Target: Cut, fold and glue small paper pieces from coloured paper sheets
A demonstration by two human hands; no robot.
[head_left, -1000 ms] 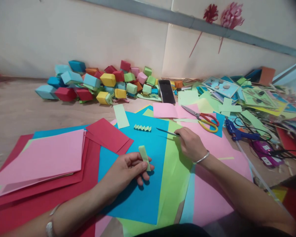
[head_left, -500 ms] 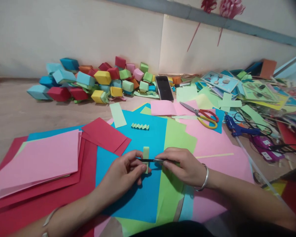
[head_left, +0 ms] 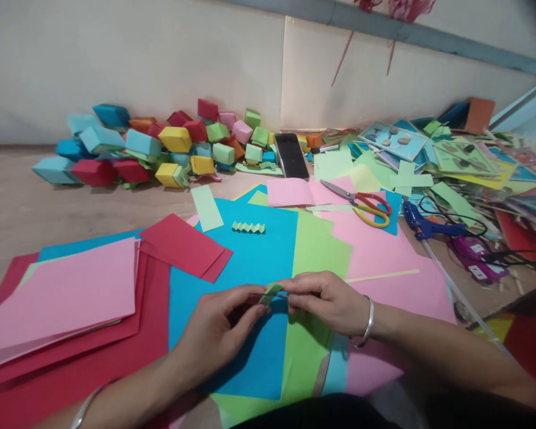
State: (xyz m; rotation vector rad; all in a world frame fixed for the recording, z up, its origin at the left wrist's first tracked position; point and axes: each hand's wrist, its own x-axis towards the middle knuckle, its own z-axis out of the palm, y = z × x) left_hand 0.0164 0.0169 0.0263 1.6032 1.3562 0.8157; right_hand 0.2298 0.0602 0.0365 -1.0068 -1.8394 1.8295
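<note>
My left hand (head_left: pixel 226 316) pinches one side of a small green paper strip (head_left: pixel 271 293) above the blue sheet (head_left: pixel 250 357). From the right, my right hand (head_left: pixel 324 301) has its fingers closed on a thin dark tool (head_left: pixel 282 295), which passes at the strip. The strip is bent around or over the tool; its lower part is hidden by my fingers. Beyond my hands, a zigzag-folded green strip (head_left: pixel 249 227) lies on the blue sheet. A pale green rectangle (head_left: pixel 206 207) and red rectangles (head_left: pixel 185 244) are to its left.
Pink sheets (head_left: pixel 71 292) are stacked at left. Coloured paper boxes (head_left: pixel 100 140) line the wall beside a phone (head_left: pixel 291 156). Scissors (head_left: pixel 361 199), a blue glue gun (head_left: pixel 429 223) with cables, and piled cards (head_left: pixel 467 161) are at right.
The green strip, upright and flat before, is now bent over at the tool. My fingers have come nearer together around it. The whole view has shifted slightly.
</note>
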